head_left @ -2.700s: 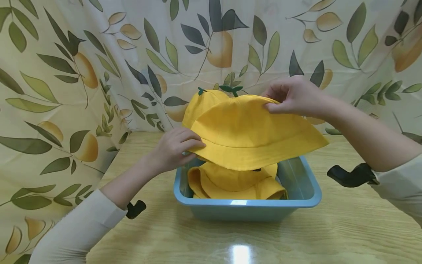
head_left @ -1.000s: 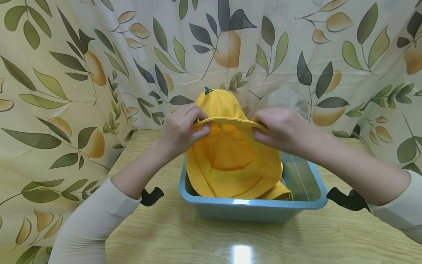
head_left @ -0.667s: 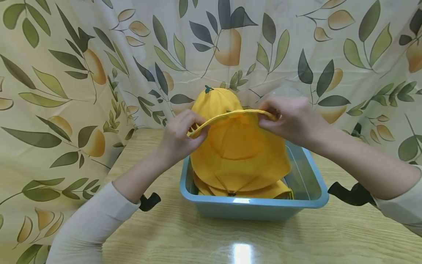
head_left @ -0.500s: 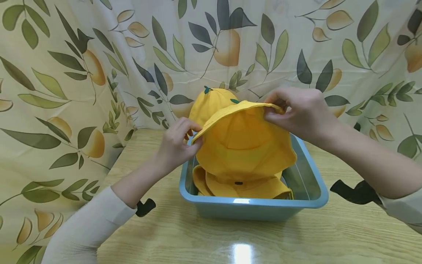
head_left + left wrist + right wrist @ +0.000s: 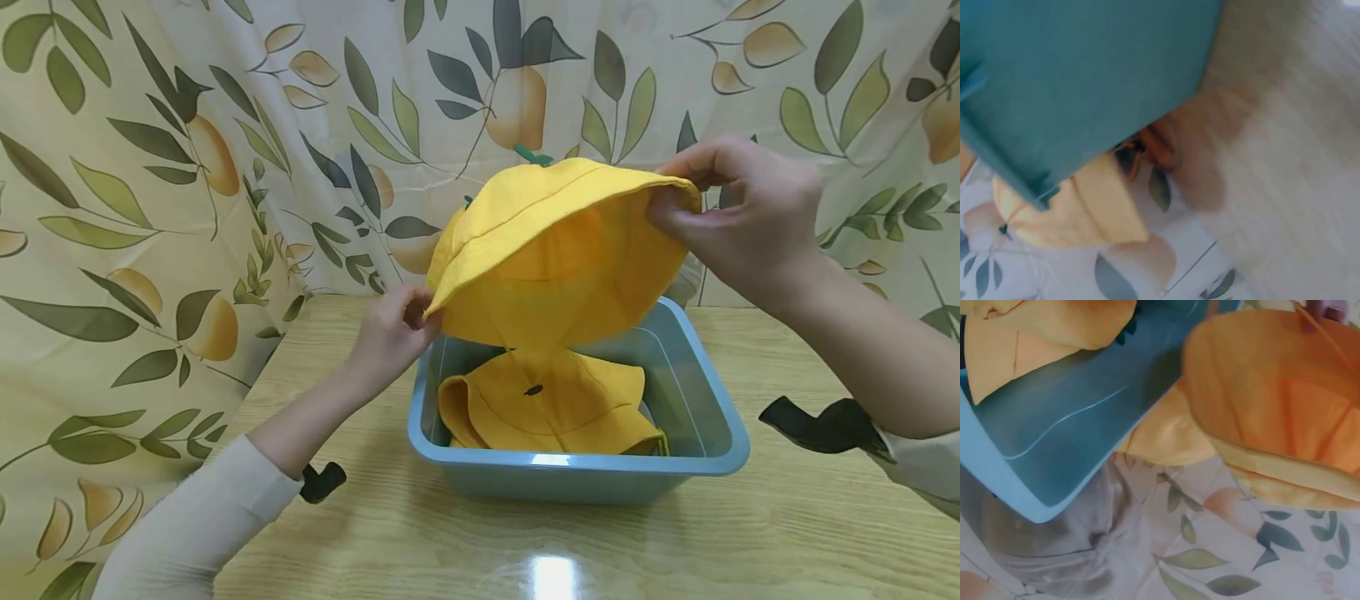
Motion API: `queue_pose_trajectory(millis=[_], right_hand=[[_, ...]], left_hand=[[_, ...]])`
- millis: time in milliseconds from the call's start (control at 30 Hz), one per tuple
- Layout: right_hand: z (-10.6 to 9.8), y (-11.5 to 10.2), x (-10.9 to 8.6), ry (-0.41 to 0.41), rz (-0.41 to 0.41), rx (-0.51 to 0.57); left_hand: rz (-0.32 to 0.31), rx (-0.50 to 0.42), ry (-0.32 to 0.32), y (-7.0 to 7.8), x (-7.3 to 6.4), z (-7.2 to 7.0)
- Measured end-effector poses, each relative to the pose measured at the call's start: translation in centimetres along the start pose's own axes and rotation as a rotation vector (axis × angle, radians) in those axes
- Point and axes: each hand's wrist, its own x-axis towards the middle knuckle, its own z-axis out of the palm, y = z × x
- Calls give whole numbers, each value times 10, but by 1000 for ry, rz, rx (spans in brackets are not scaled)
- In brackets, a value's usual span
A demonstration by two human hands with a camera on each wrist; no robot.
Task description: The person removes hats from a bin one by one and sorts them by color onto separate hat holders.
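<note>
A yellow bucket hat [image 5: 525,200] with a green sprout on its crown hangs over the blue tub, its underside facing the head camera. My right hand [image 5: 757,208] pinches the brim on the upper right, thumb inside. Lower down, my left hand [image 5: 393,325] pinches the brim's left edge. In the right wrist view the held hat [image 5: 1272,394] shows its hollow inside. Another yellow hat [image 5: 577,408] lies crumpled in the tub [image 5: 577,483].
Behind the tub stands a further yellow hat [image 5: 1169,434], mostly hidden by the held one in the head view. Beside it is a grey cap [image 5: 1060,550]. A leaf-patterned cloth [image 5: 300,167] hangs behind and left of the wooden table [image 5: 345,533].
Earlier the outside of the held hat faced me, then its underside. Since then my right hand has moved up and right, lifting and tilting it. My left hand has moved slightly left.
</note>
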Motion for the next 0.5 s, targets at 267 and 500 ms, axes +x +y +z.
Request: queue_pose_trajectory(millis=[267, 500], right_hand=[[3, 16, 0, 56, 27, 9], [16, 22, 10, 17, -90, -37]], left_hand=[[51, 16, 299, 2, 32, -26], [137, 90, 487, 4, 61, -57]])
